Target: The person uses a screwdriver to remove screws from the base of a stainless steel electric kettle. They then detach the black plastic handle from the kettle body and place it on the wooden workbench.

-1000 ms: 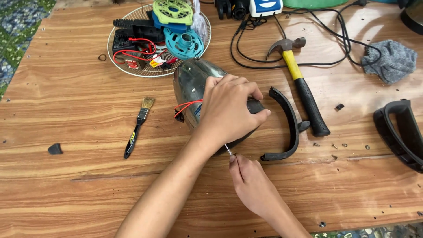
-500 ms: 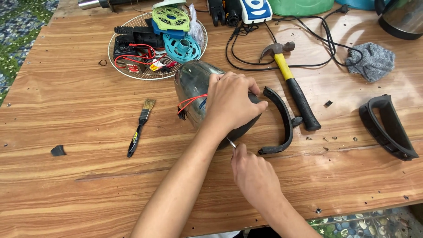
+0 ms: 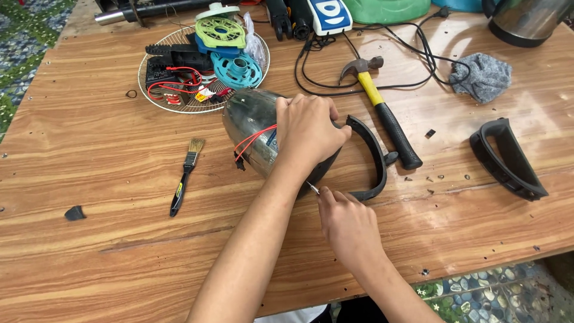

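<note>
Here, your left hand (image 3: 308,128) lies spread over the top of the kettle body (image 3: 254,128), which rests on its side just above the middle of the frame, fingers curled around its dark base end to pin it down. Your right hand (image 3: 347,224) sits just below it, fingers pinched together on a thin screwdriver (image 3: 312,188) whose tip points up into the underside of the kettle.

The shell looks like thin, smooth, rounded metal, so judge it light, hard and ready to roll or slip; the firmest hold seems to be over the dark base rim, where your palm already bears down. Keep clear of the red wires (image 3: 254,140) hanging from its left side, which look easy to snag.

A curved black handle (image 3: 373,158) lies touching the kettle's right side, and the hammer (image 3: 385,113) is just beyond. The brush (image 3: 185,176) lies well apart to the left. Bare table (image 3: 89,251) fills the lower left; the near edge runs close under your right wrist.
</note>
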